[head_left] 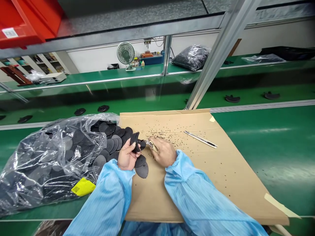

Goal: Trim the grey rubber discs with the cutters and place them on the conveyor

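Observation:
My left hand [128, 156] is closed on a curved black plastic part [134, 142], held up above the cardboard sheet [157, 196]. In my right hand [164, 152] is a pair of nippers [153, 146] with pale handles; their metal jaws point left and reach close to the black part. Whether the jaws touch it I cannot tell. Just below my left hand, flat black oval discs [142, 170] lie on the cardboard. Many small black scraps [159, 133] are scattered beyond and around my right hand.
A clear plastic bag [56, 157] of black discs spills open at the left, with a yellow label [83, 186]. A slim cutter knife [200, 139] lies on the cardboard at right. Behind, black parts [232, 98] sit on a green conveyor belt [152, 95]. A metal post [214, 55] rises there.

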`<state>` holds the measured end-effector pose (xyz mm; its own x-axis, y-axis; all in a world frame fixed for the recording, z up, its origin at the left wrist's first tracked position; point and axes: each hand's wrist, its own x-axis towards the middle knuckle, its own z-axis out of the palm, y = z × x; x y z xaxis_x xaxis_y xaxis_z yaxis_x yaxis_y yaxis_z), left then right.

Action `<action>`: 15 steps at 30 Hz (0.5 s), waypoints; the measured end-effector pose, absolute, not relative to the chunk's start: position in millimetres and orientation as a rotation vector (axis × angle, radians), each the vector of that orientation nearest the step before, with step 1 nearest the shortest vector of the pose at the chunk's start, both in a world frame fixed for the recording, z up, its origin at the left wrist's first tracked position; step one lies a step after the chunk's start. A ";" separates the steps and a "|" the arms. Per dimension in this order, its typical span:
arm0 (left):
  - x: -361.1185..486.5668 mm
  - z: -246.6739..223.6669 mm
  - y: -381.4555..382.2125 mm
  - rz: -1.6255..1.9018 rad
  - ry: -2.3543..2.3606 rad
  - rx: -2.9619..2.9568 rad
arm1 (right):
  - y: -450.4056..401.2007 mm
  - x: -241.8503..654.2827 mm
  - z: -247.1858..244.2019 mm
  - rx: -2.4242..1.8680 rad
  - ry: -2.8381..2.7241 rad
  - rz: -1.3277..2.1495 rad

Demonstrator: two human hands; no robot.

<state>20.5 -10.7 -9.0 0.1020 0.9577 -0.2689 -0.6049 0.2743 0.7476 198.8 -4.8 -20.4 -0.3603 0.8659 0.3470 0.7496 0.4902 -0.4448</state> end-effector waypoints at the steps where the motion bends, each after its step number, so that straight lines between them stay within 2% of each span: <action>1: 20.3 -9.7 -10.4 1.240 0.828 0.520 | -4.6 199.1 -20.3 -1.351 -2.215 0.279; 15: 21.8 -14.5 -6.1 1.395 0.900 0.556 | -9.3 197.1 -19.2 -1.422 -1.921 0.366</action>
